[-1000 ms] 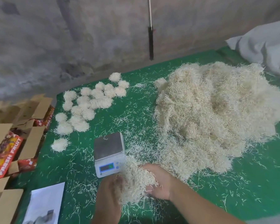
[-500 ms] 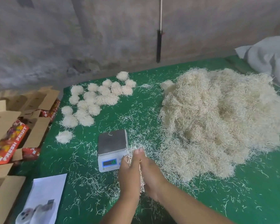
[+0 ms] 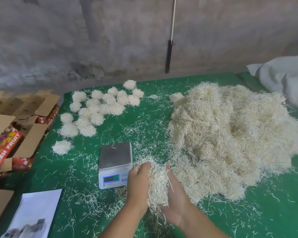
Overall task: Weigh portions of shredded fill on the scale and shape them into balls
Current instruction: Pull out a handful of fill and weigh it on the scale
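Observation:
A small white scale [image 3: 115,164] with a bare steel pan stands on the green cloth [image 3: 273,203]; its display shows a green reading. Just right of it, my left hand [image 3: 138,184] and my right hand [image 3: 175,198] press a portion of pale shredded fill [image 3: 158,184] between their palms, fingers straight, strands hanging below. A large heap of shredded fill [image 3: 230,141] lies to the right. Several finished balls [image 3: 96,110] sit in a cluster at the back left, one ball [image 3: 61,147] apart near the cloth's left edge.
Loose shreds litter the cloth around the scale. Open cardboard boxes [image 3: 12,127] with red fruit print stand off the left edge. A white printed sheet [image 3: 34,215] lies at the front left. A grey cloth [image 3: 286,78] is bunched at the back right. A concrete wall runs behind.
My palms were pressed tight together with little fill showing; now they have parted slightly and the portion between them shows wider. The camera view shifted a little.

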The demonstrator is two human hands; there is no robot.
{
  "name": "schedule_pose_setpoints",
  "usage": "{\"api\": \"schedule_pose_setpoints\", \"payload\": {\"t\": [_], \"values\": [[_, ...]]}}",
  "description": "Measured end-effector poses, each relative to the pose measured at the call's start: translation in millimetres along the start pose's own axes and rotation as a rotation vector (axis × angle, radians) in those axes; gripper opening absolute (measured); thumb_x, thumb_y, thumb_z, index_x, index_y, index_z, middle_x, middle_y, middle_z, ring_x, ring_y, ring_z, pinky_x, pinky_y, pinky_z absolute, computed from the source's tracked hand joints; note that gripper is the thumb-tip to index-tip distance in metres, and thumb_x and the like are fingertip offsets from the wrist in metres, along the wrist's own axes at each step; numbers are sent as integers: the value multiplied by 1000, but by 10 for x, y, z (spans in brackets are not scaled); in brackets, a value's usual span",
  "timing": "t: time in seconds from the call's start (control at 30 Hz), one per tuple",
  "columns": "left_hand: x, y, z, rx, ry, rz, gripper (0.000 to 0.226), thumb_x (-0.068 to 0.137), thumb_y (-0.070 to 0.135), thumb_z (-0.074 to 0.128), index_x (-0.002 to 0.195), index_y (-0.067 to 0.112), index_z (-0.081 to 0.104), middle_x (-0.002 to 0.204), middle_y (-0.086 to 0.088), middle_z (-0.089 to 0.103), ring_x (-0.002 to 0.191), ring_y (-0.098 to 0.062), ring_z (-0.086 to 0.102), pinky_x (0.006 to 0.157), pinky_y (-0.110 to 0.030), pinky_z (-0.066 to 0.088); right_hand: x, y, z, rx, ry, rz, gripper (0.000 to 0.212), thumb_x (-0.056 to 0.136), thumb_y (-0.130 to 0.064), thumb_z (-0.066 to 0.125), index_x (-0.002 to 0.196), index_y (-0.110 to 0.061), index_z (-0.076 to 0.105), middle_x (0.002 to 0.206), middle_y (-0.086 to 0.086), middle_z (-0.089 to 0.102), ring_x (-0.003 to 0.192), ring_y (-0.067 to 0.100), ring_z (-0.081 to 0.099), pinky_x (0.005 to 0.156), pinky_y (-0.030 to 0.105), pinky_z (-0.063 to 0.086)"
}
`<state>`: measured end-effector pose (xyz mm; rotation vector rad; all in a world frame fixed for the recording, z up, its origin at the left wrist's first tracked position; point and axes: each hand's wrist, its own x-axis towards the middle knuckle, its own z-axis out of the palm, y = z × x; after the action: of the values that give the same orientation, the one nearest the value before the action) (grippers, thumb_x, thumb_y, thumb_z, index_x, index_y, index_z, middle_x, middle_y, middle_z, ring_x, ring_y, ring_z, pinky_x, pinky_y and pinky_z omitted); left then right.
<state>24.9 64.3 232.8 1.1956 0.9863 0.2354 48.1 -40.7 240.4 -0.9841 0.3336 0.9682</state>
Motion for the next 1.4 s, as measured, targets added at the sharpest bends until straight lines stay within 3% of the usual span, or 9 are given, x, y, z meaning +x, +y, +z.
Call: {"api": "schedule_pose_setpoints", "payload": {"t": [0.1, 0.23, 0.5, 0.7, 0.83, 0.9, 1.1, 1.23, 1.4], "values": [[53, -73, 24, 460, 20, 342, 51, 87, 62, 47, 96, 14, 65, 103, -1, 61, 99, -15, 58, 83, -41, 47, 9, -59, 123, 15, -28, 8, 77, 73, -84, 69, 132, -34, 73, 130, 4, 75, 127, 23, 65, 117, 51, 42], [106, 10, 24, 850, 128, 605, 11, 102, 37, 41, 110, 31, 39, 134, 11, 32, 117, -4, 27, 92, -36, 31, 109, -118, 183, -10, -37, 29, 41, 87, -77, 61, 104, -43, 77, 87, -11, 81, 100, 12, 62, 118, 55, 31], [-78, 251, 131, 182, -36, 387, 38, 89, 79, 33, 110, 56, 54, 117, 24, 58, 112, 5, 56, 97, -34, 47, 270, -308, 480, -41, 55, -152, 19, 96, -31, 70, 85, -21, 82, 103, 19, 74, 101, 33, 73, 96, 44, 51], [-45, 448, -37, -261, -54, -214, 81, 84, 86, 48, 144, 33, 57, 143, -1, 61, 130, -22, 58, 114, -54, 40, 323, -483, 735, -138, 105, -167, 69, 93, -59, 64, 149, -20, 54, 158, 5, 50, 150, 39, 40, 122, 70, 23], [27, 521, -291, -343, -279, -474, 71, 98, 77, 38, 135, 24, 67, 125, -13, 74, 117, -38, 68, 101, -71, 45, 329, -542, 832, -255, 82, -190, 41, 87, -46, 70, 107, -12, 61, 95, 12, 67, 93, 27, 62, 89, 44, 47], [40, 526, -359, -380, -324, -482, 66, 102, 67, 38, 121, 17, 76, 120, -14, 76, 107, -40, 73, 96, -72, 48, 391, -522, 873, -331, 113, -224, 44, 91, -45, 70, 115, -9, 62, 78, 5, 63, 75, 23, 61, 77, 38, 49], [-15, 862, -445, -459, -316, -331, 36, 102, 42, 53, 115, 20, 78, 117, -10, 77, 96, -33, 77, 91, -64, 53, 395, -354, 1019, -680, 139, -441, 65, 95, -62, 60, 147, -22, 53, 128, -8, 61, 117, 20, 58, 100, 38, 42], [9, 1107, -391, -498, -239, -222, 36, 102, 54, 58, 113, 23, 75, 110, -6, 75, 102, -25, 73, 91, -42, 58, 429, -370, 1167, -853, 129, -663, 29, 103, -50, 55, 85, -30, 65, 77, -17, 65, 71, -4, 60, 69, 25, 42], [99, 1282, -314, -434, -136, -97, 36, 103, 52, 56, 109, 19, 70, 104, -6, 70, 99, -24, 70, 96, -42, 56, 458, -374, 1319, -881, 106, -825, 28, 109, -44, 49, 87, -32, 60, 99, -12, 60, 96, 7, 58, 81, 27, 44]]}}
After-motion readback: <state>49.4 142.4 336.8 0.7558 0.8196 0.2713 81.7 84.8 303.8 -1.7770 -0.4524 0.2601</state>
